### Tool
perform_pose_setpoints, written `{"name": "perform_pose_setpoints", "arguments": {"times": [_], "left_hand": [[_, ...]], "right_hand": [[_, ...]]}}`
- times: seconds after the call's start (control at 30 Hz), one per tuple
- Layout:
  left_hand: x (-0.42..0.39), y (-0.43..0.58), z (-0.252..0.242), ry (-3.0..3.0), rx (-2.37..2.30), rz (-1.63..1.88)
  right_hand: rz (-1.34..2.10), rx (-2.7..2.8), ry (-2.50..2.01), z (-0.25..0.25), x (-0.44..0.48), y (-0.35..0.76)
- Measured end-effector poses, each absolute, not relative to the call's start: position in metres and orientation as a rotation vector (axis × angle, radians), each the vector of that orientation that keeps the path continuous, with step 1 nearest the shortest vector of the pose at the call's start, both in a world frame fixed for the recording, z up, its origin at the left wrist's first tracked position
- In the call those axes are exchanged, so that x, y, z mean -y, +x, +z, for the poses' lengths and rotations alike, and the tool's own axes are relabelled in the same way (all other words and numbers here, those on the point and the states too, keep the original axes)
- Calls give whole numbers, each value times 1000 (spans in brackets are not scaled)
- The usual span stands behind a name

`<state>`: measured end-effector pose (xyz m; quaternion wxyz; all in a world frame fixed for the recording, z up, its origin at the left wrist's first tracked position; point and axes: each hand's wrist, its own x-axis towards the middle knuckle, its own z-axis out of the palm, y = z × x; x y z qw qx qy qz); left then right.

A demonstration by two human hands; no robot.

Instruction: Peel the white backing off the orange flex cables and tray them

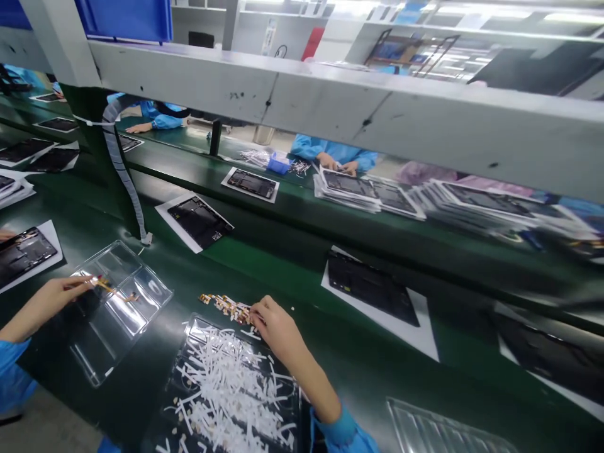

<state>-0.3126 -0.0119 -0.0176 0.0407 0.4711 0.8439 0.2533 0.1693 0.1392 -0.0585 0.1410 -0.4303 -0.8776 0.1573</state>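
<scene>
My left hand (56,301) pinches one end of a thin orange flex cable (111,288) above a clear plastic tray (120,343) with shallow compartments. Whether the cable's far end rests on the tray, I cannot tell. Closed fingertips of my right hand (278,327) touch the right end of a row of small flex cables (226,306) lying on the green bench. What those fingers grip, if anything, is hidden. Just below, a second clear tray (191,321) is heaped with white paper strips (231,377).
Dark device panels on white sheets (201,220) lie along the green bench (292,258). Another clear tray (443,431) is at lower right. A grey beam (302,107) crosses above, with a post and taped cable at left. Co-workers' hands (337,163) work beside stacked panels opposite.
</scene>
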Motion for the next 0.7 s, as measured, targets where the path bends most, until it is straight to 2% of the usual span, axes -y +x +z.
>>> {"name": "perform_pose_setpoints", "arguments": {"times": [0.13,0.23,0.37,0.5,0.7], "left_hand": [[22,-298,-11,1508,-2702,570],[22,-229,-12,1748,-2283,776],[-1,-113,-18,1810,-1694,817],[-31,-36,-16,1638,-1542,877],[-47,4,4,1434,-1390,946]], "right_hand": [[645,2450,-1241,-40,-134,177],[774,2385,-1229,-25,-128,183],[886,2292,-1255,-16,-122,190],[982,2183,-1284,-8,-111,196],[1127,1997,-1310,12,-75,202]]}}
